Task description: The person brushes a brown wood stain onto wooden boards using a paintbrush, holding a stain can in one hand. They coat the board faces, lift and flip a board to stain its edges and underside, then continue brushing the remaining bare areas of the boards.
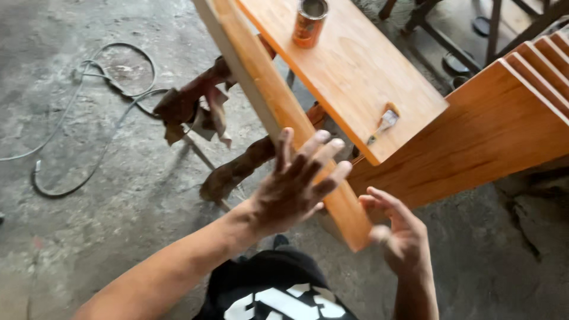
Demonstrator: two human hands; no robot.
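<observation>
Both hands are spread open, nothing actually clamped in either one. The left hand (296, 184) has its fingers fanned out wide and sits flat against the side of a long orange varnished plank (278, 101) that's standing on its edge. Looks like the palm is pressing on the wood, but the fingers aren't wrapped around it. The right hand (397, 234) is on the other side of that same plank, right by its near end, fingers loosely curled and open. It's a bit blurred, so I can't tell if the fingertips are touching the wood or just hovering beside it. So the plank's near end sits between the two hands, left one on it, right one just beside it.

The plank runs away from the person, up and to the left. Right next to it is a wider flat board (349, 65), same orange finish, with a small paintbrush (385, 122) lying near its closest corner and an open tin can (309, 22) standing further up. To the right there's a stack of similar boards (521, 101) leaning on edge. Under the plank is a rough stained trestle (237, 166) with a dirty rag (198, 112) hanging off it. A grey cable (89, 124) loops over the concrete floor (71, 237) on the left.
</observation>
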